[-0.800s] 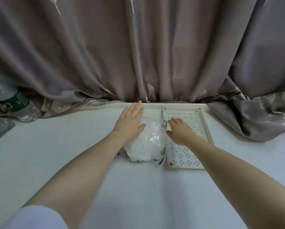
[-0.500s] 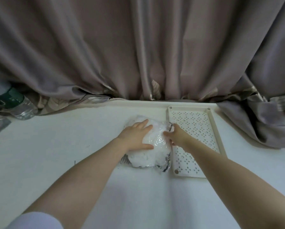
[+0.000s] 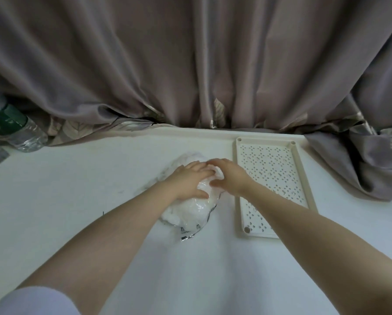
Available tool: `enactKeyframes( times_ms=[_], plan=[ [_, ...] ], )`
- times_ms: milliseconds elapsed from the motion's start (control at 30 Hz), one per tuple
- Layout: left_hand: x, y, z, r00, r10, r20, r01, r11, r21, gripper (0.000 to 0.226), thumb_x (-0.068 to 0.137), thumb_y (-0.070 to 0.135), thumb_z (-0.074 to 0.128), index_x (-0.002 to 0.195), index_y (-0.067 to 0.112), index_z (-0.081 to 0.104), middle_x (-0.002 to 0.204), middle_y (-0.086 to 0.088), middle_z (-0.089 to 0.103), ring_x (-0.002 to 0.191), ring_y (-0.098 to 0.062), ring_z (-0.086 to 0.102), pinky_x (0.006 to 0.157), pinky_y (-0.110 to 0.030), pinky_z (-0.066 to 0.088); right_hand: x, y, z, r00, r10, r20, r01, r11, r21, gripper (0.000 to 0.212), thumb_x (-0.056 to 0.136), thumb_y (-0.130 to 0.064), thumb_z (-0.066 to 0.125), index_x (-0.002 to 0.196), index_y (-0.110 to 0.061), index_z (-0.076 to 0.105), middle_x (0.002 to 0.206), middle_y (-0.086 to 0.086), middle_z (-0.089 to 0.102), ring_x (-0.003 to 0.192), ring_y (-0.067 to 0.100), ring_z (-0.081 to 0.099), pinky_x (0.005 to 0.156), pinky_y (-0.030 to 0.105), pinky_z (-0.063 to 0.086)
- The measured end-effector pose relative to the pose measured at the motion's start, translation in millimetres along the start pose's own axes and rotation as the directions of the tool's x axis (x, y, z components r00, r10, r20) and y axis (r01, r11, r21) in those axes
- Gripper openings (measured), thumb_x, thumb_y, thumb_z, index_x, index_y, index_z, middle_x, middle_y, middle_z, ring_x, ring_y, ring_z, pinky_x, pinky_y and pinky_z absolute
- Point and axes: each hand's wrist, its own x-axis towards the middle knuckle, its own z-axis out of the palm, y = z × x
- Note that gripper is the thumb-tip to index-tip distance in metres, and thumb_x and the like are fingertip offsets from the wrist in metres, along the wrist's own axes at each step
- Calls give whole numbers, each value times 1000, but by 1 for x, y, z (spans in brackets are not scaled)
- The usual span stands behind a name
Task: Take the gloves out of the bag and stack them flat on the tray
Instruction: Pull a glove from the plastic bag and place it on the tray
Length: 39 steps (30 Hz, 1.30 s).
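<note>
A clear plastic bag (image 3: pixel 190 210) stuffed with white gloves lies on the white table, just left of the tray. My left hand (image 3: pixel 188 180) lies flat on top of the bag, fingers stretched over it and the thumb along its near side. My right hand (image 3: pixel 230 176) is at the bag's far right end, fingers curled round a bunched bit of white plastic or glove there. The cream perforated tray (image 3: pixel 304 183) sits to the right with nothing lying on its surface. The bag's opening is hidden under my hands.
A grey curtain (image 3: pixel 190 64) hangs along the table's back edge and bunches on the table at the right (image 3: pixel 361 173). A clear water bottle with a green label (image 3: pixel 15 130) lies at the far left. The white table (image 3: pixel 77 201) stretches left and toward me.
My left hand slid back onto the bag's top. My right hand left the tray, crossed to the bag's right end and took hold of it. The bag has shifted slightly.
</note>
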Motion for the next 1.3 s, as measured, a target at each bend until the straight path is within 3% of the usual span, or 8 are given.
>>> enactKeyframes(
  times_ms=[167,533,633,733,833,933,1167,1300],
  plan=[
    [0,-8,1,999,-48,-18,48,999,-23,57,97,45,42,148,27,25,159,1,6,146,-16,2,118,-41,11,3,-2,-7,997,-68,-22,65,988,-138,33,91,-26,61,119,-11,56,111,6,58,103,24,55,83,31,44],
    [-3,-15,-9,973,-228,43,232,966,-119,48,105,29,17,150,14,19,159,-6,0,146,-18,-2,113,-24,0,-10,44,-42,967,-239,-88,211,946,-247,7,84,-18,69,80,-12,70,80,-4,66,80,17,56,92,38,42],
    [-1,-18,-12,961,-273,49,277,954,-112,50,104,31,20,151,15,15,159,-7,-1,147,-19,-1,118,-31,3,-16,49,-46,992,-116,58,130,897,-423,5,89,-23,60,90,-24,64,91,-10,63,99,14,54,117,38,15],
    [3,-4,-8,965,-227,-130,231,973,19,50,102,27,30,150,17,17,159,-5,9,145,-21,9,116,-34,11,-17,26,-37,984,-159,82,180,879,-442,42,85,-14,56,125,-27,49,113,-7,63,124,17,41,117,38,1],
    [-1,12,-2,958,-49,-282,78,993,93,45,98,18,41,142,20,35,147,-2,33,135,-21,28,107,-30,21,-20,4,-28,944,-245,220,314,869,-383,43,83,-11,55,124,-24,50,117,-4,60,119,19,45,109,33,25],
    [-7,11,0,984,-3,-177,22,994,103,50,96,34,48,142,20,37,143,-1,36,131,-21,34,104,-29,26,-26,-7,-23,908,-105,406,238,925,-294,24,86,-12,49,103,-11,66,109,4,65,104,24,58,90,34,48],
    [-14,-1,-6,981,-167,-98,181,970,163,52,96,26,50,145,17,31,147,-2,33,132,-21,35,97,-31,37,-45,9,-7,875,86,476,73,949,-306,29,92,-35,54,114,-19,43,102,3,58,82,18,52,68,31,42],
    [-17,0,-8,973,-211,-97,221,970,103,47,95,24,52,139,16,38,141,-2,38,127,-21,40,90,-33,41,-35,-3,5,924,-82,373,182,954,-240,30,98,-29,43,125,-23,57,116,5,56,107,21,51,91,37,45]
  ],
)
